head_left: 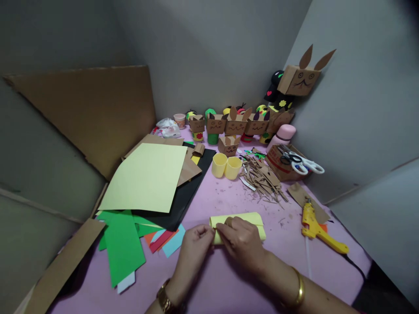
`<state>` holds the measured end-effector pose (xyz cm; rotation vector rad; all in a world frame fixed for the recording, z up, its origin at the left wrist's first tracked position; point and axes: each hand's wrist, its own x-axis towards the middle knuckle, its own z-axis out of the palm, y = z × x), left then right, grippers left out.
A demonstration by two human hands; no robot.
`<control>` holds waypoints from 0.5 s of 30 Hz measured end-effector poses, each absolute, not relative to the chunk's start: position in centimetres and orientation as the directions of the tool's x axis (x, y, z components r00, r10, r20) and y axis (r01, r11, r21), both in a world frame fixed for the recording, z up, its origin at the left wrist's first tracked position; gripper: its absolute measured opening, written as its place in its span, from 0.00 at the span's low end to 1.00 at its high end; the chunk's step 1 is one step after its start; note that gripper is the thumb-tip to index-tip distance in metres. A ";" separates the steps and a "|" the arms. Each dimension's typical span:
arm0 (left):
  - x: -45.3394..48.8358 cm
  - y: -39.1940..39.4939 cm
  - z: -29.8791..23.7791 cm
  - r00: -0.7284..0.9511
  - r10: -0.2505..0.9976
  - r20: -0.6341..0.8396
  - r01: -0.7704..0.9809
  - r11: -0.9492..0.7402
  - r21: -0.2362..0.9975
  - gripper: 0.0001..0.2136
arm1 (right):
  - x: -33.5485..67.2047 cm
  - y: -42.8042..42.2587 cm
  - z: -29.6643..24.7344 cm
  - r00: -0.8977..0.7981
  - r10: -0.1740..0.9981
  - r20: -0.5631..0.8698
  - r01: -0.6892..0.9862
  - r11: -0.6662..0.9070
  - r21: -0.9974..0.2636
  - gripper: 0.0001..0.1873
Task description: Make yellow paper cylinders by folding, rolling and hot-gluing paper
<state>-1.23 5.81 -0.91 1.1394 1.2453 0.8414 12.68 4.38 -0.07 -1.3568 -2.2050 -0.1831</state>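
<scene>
A rolled tube of pale yellow foam sheet [255, 218] lies crosswise on the pink tabletop in front of me. My left hand [198, 240] pinches the tube's left end between thumb and fingers. Over the tube's middle, my right hand [240, 240] presses down, fingers closed on the overlapping edge near the left end. Beyond the tube stand two short yellow paper cups [225, 166], side by side and touching. A yellow glue gun [319, 229] rests on the right, its cord trailing off the table edge.
Left lie stacked yellow [147, 179], black [193, 192] and green sheets [122, 248]. Cardboard scraps [262, 176] are heaped right of the cups. Behind them, a box [284, 165] holds scissors [303, 161], near a pink bottle [281, 136]. Cardboard animal figures [235, 124] line the wall.
</scene>
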 end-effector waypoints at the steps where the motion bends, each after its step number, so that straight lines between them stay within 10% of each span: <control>1: -1.2 5.8 -1.0 0.173 0.946 -0.275 0.094 0.262 0.960 0.08 | 12.7 4.4 -0.1 -0.351 0.790 0.502 0.860 0.485 -0.161 0.12; 15: -1.4 5.8 -1.6 0.188 0.953 -0.237 0.028 0.236 0.971 0.08 | 12.5 4.4 0.1 -0.362 0.832 0.420 0.887 0.446 -0.119 0.06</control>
